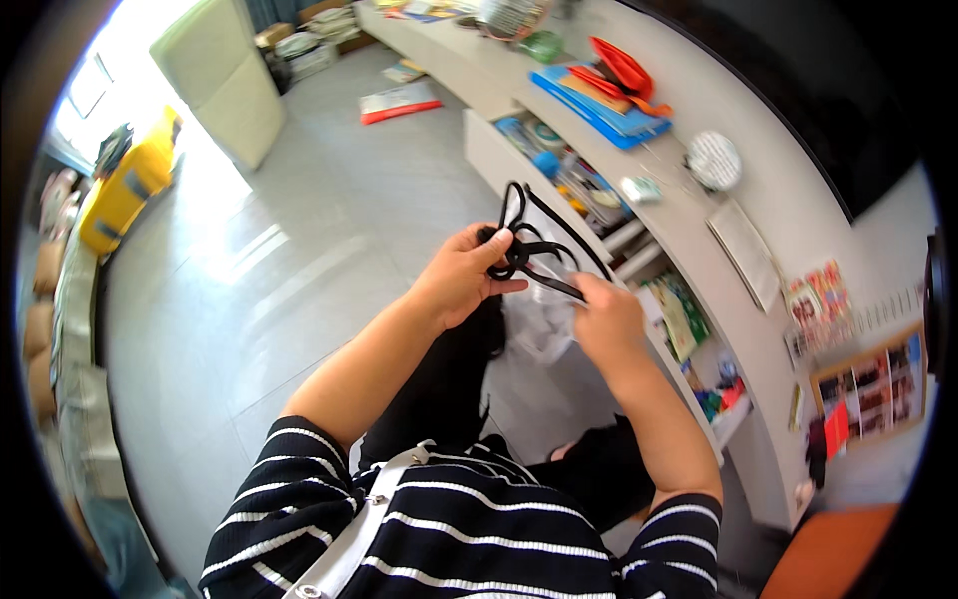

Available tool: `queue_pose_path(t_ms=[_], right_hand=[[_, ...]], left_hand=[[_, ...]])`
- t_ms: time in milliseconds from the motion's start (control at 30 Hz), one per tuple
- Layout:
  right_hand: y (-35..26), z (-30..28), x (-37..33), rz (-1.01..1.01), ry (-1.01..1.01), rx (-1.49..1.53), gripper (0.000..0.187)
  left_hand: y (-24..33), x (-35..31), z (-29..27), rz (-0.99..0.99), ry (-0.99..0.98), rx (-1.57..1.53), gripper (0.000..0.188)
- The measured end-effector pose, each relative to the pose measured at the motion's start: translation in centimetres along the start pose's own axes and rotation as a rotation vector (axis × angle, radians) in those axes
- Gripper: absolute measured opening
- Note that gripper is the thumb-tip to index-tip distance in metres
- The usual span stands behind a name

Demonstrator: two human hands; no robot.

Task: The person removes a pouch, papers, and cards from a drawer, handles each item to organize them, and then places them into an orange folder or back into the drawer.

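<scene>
My left hand (pixel 461 272) is closed on a bunched black cord (pixel 519 255), its thumb pressed over the loops. Several loops of the cord stand out above and to the right of that thumb. My right hand (pixel 609 317) grips a stretch of the same cord, its fingers curled in. Below and between my hands hangs a clear, whitish plastic bag (pixel 539 334). A black edging runs along its upper right side, up to the cord. How cord and bag join is hidden by my fingers.
Close on my right are an open upper drawer (pixel 489 150) of mixed items and a lower one (pixel 709 384). On the counter (pixel 699 265) lie blue folders (pixel 639 128) and a round white lamp (pixel 714 160). A red-and-white packet (pixel 399 103) lies on the floor; a yellow case (pixel 130 195) stands left.
</scene>
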State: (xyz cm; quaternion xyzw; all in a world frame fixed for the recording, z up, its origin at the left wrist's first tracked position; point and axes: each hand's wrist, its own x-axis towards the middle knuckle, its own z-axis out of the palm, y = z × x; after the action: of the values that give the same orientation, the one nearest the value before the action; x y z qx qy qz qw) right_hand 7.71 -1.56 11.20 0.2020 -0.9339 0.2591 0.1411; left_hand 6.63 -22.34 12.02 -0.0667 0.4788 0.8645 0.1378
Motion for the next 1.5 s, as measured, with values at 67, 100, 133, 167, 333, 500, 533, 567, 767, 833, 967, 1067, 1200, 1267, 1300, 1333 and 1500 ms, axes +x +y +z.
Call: queue_pose_path(t_ms=[67,100,133,167,333,500,533,567,767,833,967,1067,1200,1267,1300,1333,1500], right_hand=[[0.0,0.1,0.8,-0.010,0.004,0.004,0.025],[-0.2,0.1,1.1,-0.007,-0.019,0.004,0.025],[-0.3,0.0,1.3,-0.027,-0.040,-0.011,0.025],[-0.8,-0.1,1.5,-0.049,-0.060,-0.022,0.025],[-6.2,0.2,4.3,-0.217,-0.071,0.074,0.031],[-9.3,3.3,10.0,-0.396,0.065,-0.014,0.037],[-9.5,4.2,10.9,-0.426,0.081,-0.013,0.037],[-9.7,5.0,11.8,-0.453,0.098,-0.013,0.038],[-9.7,6.7,12.3,-0.549,0.115,-0.029,0.032],[-9.5,7.2,12.0,-0.526,0.087,0.024,0.031],[-9.8,9.3,10.9,-0.432,-0.007,0.149,0.028],[-10.4,12.6,10.2,-0.305,-0.186,0.296,0.024],[-10.7,16.6,9.3,-0.052,-0.463,0.254,0.032],[-11.6,17.3,8.7,0.003,-0.518,0.297,0.039],[-11.7,17.4,8.5,0.014,-0.568,0.286,0.046],[-11.5,17.8,8.1,0.028,-0.581,0.294,0.046],[-9.9,22.8,5.6,-0.012,-0.537,0.401,0.040]], left_hand=[[1.2,-1.6,-2.4,0.047,0.054,0.011,0.020],[1.3,-2.0,-4.6,0.046,0.066,0.016,0.022],[1.5,-2.7,-6.1,0.034,0.101,0.026,0.022],[1.0,-3.4,-7.8,0.021,0.150,0.040,0.023],[-2.7,-6.7,-14.1,-0.202,0.271,0.035,0.028],[-1.7,-8.1,-14.2,-0.153,0.204,-0.040,0.025],[-1.7,-8.2,-14.1,-0.148,0.217,-0.057,0.023],[-1.8,-8.0,-14.7,-0.128,0.230,-0.051,0.022],[-7.7,-6.4,-18.8,-0.343,0.375,-0.202,0.020],[-12.3,-5.2,-22.1,-0.532,0.498,-0.343,0.019],[-19.0,-1.3,-29.4,-0.634,0.722,-0.596,0.017],[-14.9,2.0,-29.4,-0.310,0.671,-0.522,0.016],[-5.4,-0.5,-19.8,-0.081,0.606,-0.383,0.016],[-4.3,-2.0,-18.1,-0.036,0.594,-0.356,0.016],[-5.1,-2.3,-17.9,-0.051,0.588,-0.380,0.014],[-6.0,-2.4,-18.5,-0.124,0.602,-0.450,0.014],[-9.7,2.2,-35.3,-0.236,0.737,-0.762,0.016]])
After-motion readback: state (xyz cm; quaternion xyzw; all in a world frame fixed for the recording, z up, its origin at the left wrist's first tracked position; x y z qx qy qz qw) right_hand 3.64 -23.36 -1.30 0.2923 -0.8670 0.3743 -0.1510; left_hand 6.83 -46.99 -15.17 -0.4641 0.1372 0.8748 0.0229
